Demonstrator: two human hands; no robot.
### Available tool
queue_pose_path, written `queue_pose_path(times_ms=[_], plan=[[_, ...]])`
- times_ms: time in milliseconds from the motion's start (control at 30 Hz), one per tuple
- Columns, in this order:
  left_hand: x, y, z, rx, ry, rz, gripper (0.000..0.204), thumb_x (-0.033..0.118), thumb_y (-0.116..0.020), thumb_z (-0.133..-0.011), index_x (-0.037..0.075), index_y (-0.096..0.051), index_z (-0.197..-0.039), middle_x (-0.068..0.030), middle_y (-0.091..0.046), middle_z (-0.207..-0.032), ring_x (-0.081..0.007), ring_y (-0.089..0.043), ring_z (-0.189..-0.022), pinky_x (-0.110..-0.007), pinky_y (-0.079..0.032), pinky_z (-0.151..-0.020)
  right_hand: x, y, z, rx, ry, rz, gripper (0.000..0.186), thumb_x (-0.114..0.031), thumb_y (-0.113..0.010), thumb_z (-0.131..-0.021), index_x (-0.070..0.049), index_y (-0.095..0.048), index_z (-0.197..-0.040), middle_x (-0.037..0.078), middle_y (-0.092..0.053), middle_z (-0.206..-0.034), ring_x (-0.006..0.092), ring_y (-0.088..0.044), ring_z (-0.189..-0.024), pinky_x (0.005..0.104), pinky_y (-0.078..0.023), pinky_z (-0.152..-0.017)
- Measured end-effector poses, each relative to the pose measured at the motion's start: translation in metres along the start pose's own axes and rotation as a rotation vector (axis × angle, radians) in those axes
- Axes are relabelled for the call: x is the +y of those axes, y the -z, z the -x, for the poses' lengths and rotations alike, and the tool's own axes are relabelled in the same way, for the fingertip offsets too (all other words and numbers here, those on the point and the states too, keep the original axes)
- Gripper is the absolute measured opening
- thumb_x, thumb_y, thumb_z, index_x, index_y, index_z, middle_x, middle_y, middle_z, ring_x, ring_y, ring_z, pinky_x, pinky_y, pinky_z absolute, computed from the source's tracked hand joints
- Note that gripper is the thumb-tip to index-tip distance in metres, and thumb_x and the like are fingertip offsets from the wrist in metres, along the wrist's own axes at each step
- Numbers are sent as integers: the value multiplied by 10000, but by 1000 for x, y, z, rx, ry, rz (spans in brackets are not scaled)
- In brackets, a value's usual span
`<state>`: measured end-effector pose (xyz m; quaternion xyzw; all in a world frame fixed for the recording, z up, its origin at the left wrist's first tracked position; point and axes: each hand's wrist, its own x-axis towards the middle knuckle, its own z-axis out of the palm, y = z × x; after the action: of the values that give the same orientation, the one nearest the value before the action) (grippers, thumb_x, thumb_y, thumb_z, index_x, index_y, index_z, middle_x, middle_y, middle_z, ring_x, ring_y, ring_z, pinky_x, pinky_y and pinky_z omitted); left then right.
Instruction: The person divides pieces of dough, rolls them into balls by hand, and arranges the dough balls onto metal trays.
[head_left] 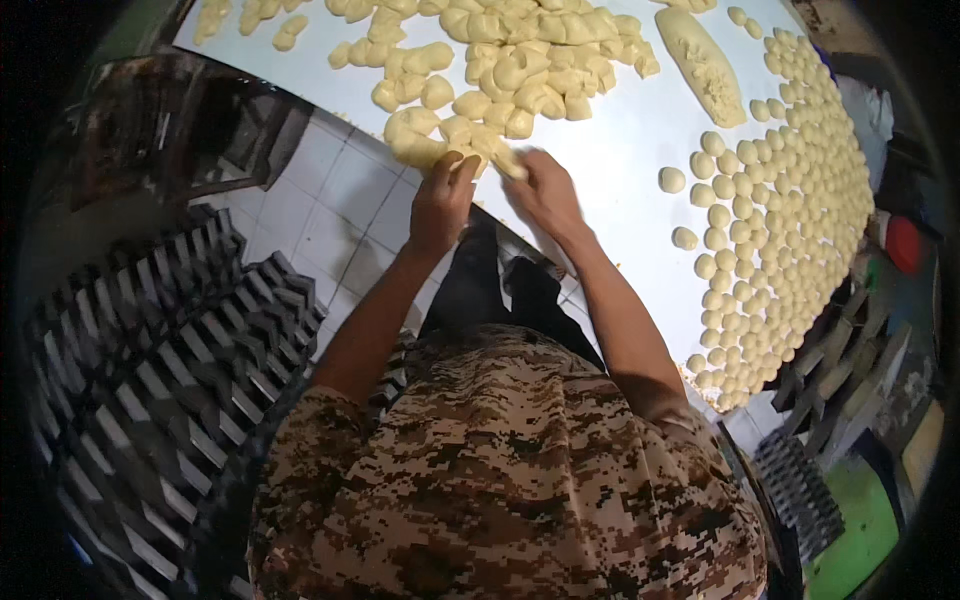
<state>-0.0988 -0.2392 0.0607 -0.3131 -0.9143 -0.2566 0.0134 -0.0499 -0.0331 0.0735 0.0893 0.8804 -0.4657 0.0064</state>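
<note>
Dough strip [497,152], pale yellow, soft and smooth, is at the upper middle of the frame, over the near edge of the white table [620,165]. It is short and uneven, and its long axis slants from upper left to lower right, the lower end pointing into the right hand [548,193]. That hand's fingers are closed on this end, while the left hand [443,203] pinches the dough at the other side, fingers and thumb drawn together. The fingertips of both hands are partly hidden, and the right hand is a little blurred. Where the strip ends and the neighbouring lumps begin is hard to make out.

Just beyond the hands, the dough pile [525,70] spreads across the top of the frame in glossy, rounded, folded chunks, cut off by the upper edge. To its right lies a long dough loaf [697,65], tapered, with a rough, torn surface, its long axis running from upper left to lower right. Small round dough balls [775,215] crowd the right side of the tabletop, smooth and matte.

At lower left stand dark slatted racks [165,350] on pale square floor tiles [330,190], their outer parts lost in shadow. A brown camouflage shirt [500,460] fills the lower middle, cut off below.
</note>
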Motion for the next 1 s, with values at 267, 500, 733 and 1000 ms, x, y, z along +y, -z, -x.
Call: queue_pose_path(times_ms=[267, 500, 733, 1000], plan=[[3, 7, -27, -173, -320, 117, 415, 31, -679, -849, 65, -656, -1262, -85, -622, -1184, -279, -631, -1098, -404, -506, -956, 82, 98, 236, 188, -344, 175, 332, -163, -672, -918, -30, -642, -1221, 186, -633, -1081, 375, -629, -1010, 459, -511, -885], [-21, 19, -17, 118, -60, 92, 527, 127, -690, -924, 33, -540, -1420, -199, -604, -1310, -383, -587, -1210, -518, -449, -1042, 28, 90, 169, 129, -116, 623, 549, -317, -790, -886, -66, -626, -1346, 222, -541, -1393, 424, -534, -1248, 502, -455, -1049], [-18, 37, -38, 61, 124, 271, 443, 78, -589, -964, -50, -546, -1385, -278, -596, -1340, -446, -580, -1250, -508, -456, -1093, -37, 30, -17, -102, 115, 140, 423, -139, -556, -1021, -108, -513, -1440, 231, -693, -1241, 419, -678, -1121, 490, -551, -909], [-36, 11, -29, -30, -141, 146, 491, 175, -734, -940, -4, -613, -1381, -183, -608, -1432, -383, -593, -1283, -486, -470, -1079, -39, 78, -22, -724, -128, 546, 399, -163, -654, -952, -49, -581, -1327, 214, -740, -1048, 376, -724, -1010, 457, -571, -861]])
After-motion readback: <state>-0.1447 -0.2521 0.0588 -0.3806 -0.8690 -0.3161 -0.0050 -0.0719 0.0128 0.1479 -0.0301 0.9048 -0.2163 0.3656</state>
